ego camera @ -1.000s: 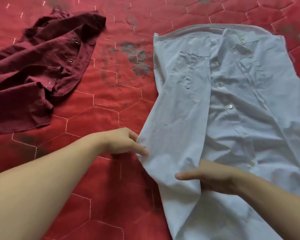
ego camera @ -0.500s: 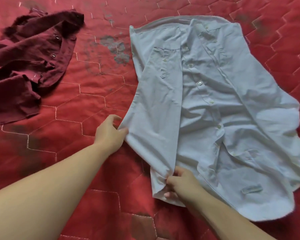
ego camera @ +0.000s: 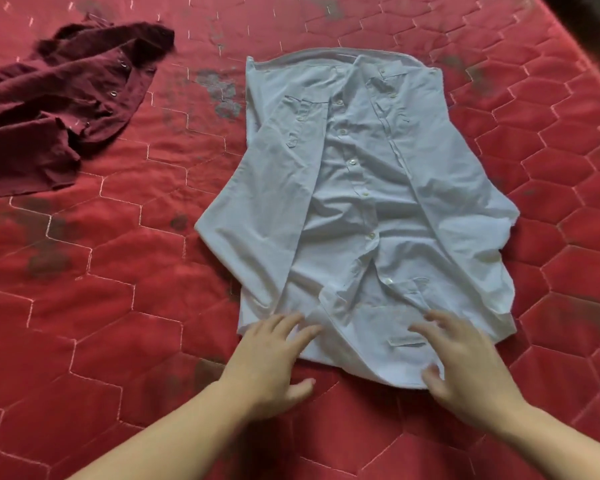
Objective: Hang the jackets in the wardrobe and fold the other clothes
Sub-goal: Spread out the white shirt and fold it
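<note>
Red quilted fabric stitched in hexagons covers the mattress [ego camera: 94,282], with dark grey stains scattered across it. Near its middle lies a pale blue button-up shirt [ego camera: 368,209], front side up, collar toward the far edge and hem toward the near edge; both side panels are folded inward over the button placket, so the body narrows to a rough column, creased and rumpled lower down. The left hand [ego camera: 274,362] rests at the hem's left corner with its fingers [ego camera: 291,323] straight and spread, their tips lying on the cloth — it grips nothing. The right hand [ego camera: 465,368] hovers or presses at the hem's right part, fingers loosely spread and slightly blurred, thumb at the shirt's lower edge, also holding nothing. A maroon shirt [ego camera: 49,109] with snap buttons lies crumpled near the far left corner of the mattress — well apart from the pale one and from both hands.
</note>
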A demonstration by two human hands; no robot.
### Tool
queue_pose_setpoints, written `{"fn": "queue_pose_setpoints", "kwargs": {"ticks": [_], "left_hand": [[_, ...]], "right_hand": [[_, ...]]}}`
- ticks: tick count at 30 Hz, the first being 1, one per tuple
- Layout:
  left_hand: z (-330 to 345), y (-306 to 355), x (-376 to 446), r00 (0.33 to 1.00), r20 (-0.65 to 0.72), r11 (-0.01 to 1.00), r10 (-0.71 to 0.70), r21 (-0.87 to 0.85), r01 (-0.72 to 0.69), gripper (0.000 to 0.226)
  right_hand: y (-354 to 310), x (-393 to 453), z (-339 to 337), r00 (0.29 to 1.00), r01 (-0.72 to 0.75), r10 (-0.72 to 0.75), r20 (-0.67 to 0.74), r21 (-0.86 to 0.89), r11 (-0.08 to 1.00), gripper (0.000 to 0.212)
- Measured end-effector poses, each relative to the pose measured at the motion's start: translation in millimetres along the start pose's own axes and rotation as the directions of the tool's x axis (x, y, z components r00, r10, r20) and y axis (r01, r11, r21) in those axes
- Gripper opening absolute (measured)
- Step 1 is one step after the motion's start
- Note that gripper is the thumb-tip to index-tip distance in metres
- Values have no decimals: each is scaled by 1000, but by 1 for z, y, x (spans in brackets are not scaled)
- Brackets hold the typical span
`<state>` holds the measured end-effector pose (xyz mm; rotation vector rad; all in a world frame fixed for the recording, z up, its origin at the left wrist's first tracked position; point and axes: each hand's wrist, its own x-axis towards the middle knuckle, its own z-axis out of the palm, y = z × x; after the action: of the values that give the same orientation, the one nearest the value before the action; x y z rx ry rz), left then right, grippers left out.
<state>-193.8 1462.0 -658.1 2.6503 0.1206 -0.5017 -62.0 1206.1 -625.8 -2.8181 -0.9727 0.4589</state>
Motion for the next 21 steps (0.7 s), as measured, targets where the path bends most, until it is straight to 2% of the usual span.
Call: {"fn": "queue_pose_setpoints", "kwargs": {"ticks": [3,6,8,10,11,13,15,16,17,19,21], "left_hand": [[20,36,11,997,41,998,-65,31,63,96],[33,61,26,994,47,992,-100,76,96,102],[39,72,33,989,37,985,-140,110,135,95],[40,76,39,986,-39,976,-163,136,167,81],[39,77,41,983,-89,974,-160,146,172,74],[37,75,43,974,-189,978,-121,144,150,57],[33,72,44,962,-267,983,-64,151,107,41],[29,70,43,956,-290,986,-42,140,86,35],[24,69,42,957,-286,991,-39,110,73,31],[10,66,37,979,-193,997,-68,14,72,29],[-9,62,33,992,14,988,-123,-89,124,29]], "right_hand": [[42,-9,-1,997,-74,69,-44,-122,990,95],[66,-1,-5,984,-116,112,-137,-29,993,99],[82,0,-4,991,-136,136,-12,-85,987,103],[96,-3,4,966,-52,88,243,-153,987,105],[99,-6,8,945,-4,55,321,-157,988,105],[100,-8,9,948,111,-47,316,-189,976,95],[99,-8,8,978,182,-167,123,-127,975,69],[100,-8,9,980,195,-197,-8,-76,978,56],[98,-8,8,980,181,-181,-79,-13,983,44],[91,-6,-1,994,96,-87,-62,150,984,24],[85,2,-17,992,-29,-11,126,307,951,16]]}}
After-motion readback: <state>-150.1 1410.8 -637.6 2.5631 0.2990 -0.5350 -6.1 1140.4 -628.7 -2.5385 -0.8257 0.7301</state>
